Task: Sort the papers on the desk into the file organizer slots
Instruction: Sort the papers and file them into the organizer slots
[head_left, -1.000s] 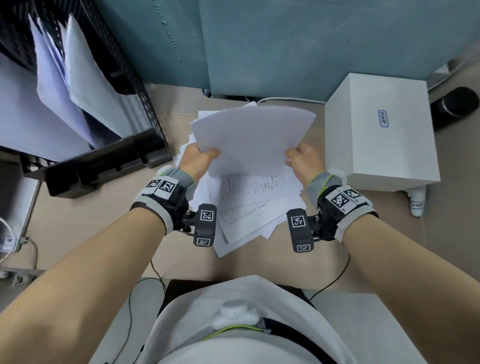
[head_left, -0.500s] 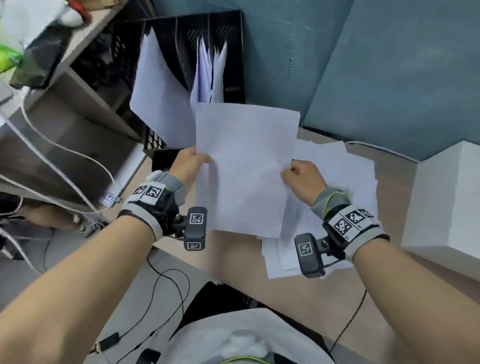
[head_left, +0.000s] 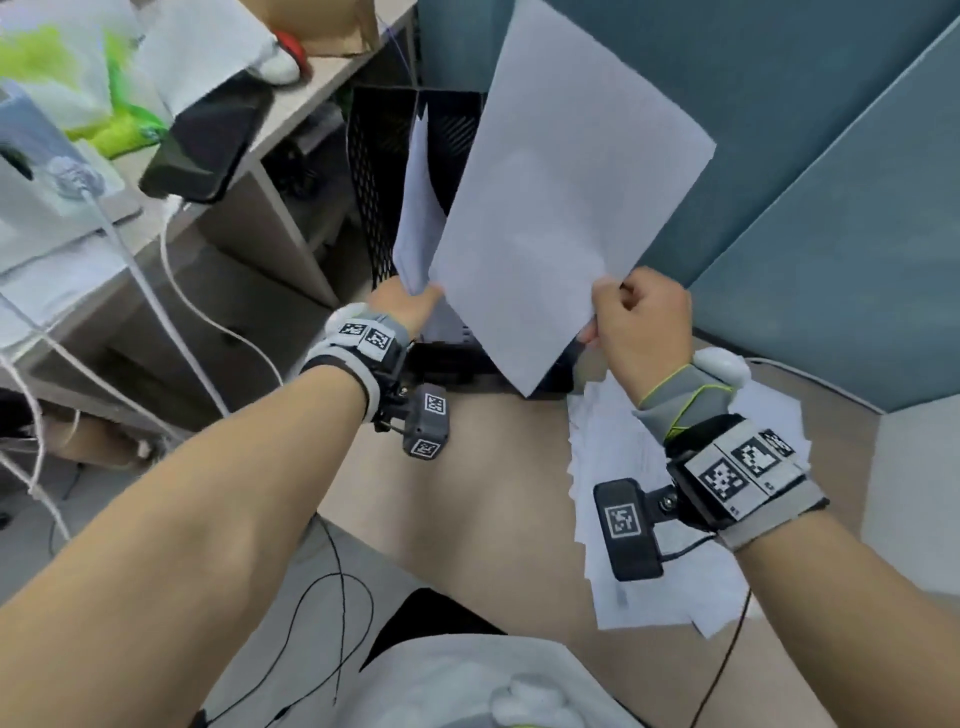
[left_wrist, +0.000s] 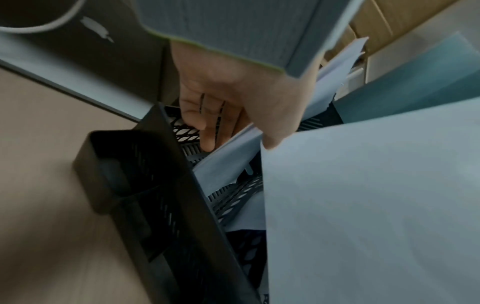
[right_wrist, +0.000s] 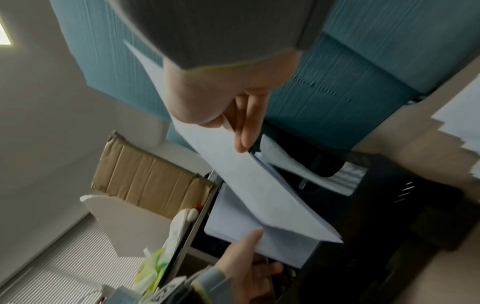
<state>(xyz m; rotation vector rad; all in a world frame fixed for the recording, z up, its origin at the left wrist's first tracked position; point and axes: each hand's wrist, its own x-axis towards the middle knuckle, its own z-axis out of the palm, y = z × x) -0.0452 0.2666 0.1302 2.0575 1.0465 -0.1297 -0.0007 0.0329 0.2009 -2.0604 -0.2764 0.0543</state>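
A blank sheet (head_left: 566, 208) is pinched at its near edge by the right hand (head_left: 641, 322), tilted above the black file organizer (head_left: 374, 171) at the far left of the desk (head_left: 493, 467). A filed sheet (head_left: 418, 208) standing inside is held between thumb and fingers of the left hand (head_left: 402, 306).

An office: teal cubicle partition (head_left: 779, 130), wooden desk (head_left: 498, 467), black mesh file organizer (head_left: 374, 171), loose papers (head_left: 675, 597).

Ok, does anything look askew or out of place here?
Mostly the pile of papers on the desk: its sheets lie fanned out, edges jutting at different angles. The sheet pinched by the right hand is tilted diagonally over the file organizer, while the left hand pinches leaning filed sheets. No tears or spills show.
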